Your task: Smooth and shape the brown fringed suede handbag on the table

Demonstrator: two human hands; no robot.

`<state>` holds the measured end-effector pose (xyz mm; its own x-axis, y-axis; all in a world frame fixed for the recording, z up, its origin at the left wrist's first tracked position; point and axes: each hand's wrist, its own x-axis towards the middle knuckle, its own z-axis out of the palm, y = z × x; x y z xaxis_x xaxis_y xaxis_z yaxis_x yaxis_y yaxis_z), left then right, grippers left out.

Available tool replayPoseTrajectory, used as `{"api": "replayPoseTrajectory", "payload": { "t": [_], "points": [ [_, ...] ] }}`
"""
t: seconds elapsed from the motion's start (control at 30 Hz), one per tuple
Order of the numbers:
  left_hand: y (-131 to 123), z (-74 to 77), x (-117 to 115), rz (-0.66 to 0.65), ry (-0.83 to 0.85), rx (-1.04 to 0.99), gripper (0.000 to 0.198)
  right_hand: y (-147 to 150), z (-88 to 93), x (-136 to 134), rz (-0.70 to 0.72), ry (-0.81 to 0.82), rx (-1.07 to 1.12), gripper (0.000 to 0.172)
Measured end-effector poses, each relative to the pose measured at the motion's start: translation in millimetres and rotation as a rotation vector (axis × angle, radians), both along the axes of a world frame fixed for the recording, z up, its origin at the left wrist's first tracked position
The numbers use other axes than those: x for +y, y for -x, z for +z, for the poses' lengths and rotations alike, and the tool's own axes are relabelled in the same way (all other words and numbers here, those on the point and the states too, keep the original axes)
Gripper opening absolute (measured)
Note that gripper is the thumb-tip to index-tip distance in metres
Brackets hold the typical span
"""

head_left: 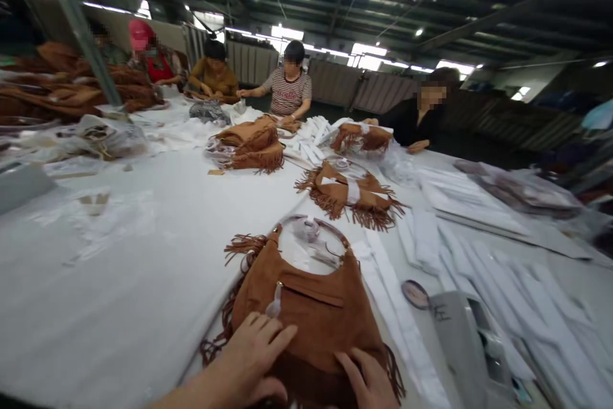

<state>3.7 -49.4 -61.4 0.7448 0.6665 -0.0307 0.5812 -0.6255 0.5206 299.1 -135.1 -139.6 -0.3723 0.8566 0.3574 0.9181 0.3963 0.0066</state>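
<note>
A brown suede handbag (pixel 311 313) with fringed sides lies flat on the white table in front of me. Its curved handle (pixel 330 228), partly wrapped in clear plastic, points away from me. A zip slit crosses the bag's upper face, with a wrapped zip pull (pixel 274 302) hanging from its left end. My left hand (pixel 251 355) rests on the bag's lower left, fingers stretched out below the pull. On the lower right, my right hand (pixel 366 380) lies with its fingers extended on the suede. Neither hand grips anything visible.
Beyond the bag lies a fringed bag with a white band (pixel 353 192); more brown bags (pixel 249 144) sit farther off. At right are a grey tape dispenser (pixel 472 345), a tape roll (pixel 416 295) and white paper strips (pixel 507 294). Several people work along the far side.
</note>
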Motion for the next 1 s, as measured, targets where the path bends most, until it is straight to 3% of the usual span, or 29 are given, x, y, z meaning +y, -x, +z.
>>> {"api": "replayPoseTrajectory", "payload": {
  "t": [0.17,0.37,0.47,0.6,0.73,0.87,1.0],
  "points": [
    [-34.0,-16.3,-7.4,-0.121,-0.059,0.175,0.078,1.5,-12.2,-6.0,-0.027,0.050,0.029,0.082],
    [-40.6,-36.6,-8.6,-0.071,-0.117,0.270,0.016,9.7,-4.5,-0.2,-0.032,0.182,0.113,0.051],
    [-37.0,-40.1,-5.1,-0.085,-0.086,0.297,0.023,11.4,-1.3,3.5,0.005,0.179,0.141,0.026],
    [-27.8,-38.6,3.7,-0.033,0.013,0.315,0.018,0.3,10.6,13.2,0.082,0.125,0.099,0.009],
    [-19.4,-31.8,13.3,-0.030,0.113,0.289,0.008,-40.7,39.5,17.5,0.056,0.179,0.010,0.032],
    [-17.8,-29.5,14.9,-0.065,0.134,0.291,0.003,-75.7,62.8,3.5,0.024,0.338,0.080,0.031],
    [-17.4,-35.3,8.2,-0.083,0.104,0.310,0.015,-60.0,56.1,-16.9,-0.412,0.337,0.443,0.044]
  ]
}}
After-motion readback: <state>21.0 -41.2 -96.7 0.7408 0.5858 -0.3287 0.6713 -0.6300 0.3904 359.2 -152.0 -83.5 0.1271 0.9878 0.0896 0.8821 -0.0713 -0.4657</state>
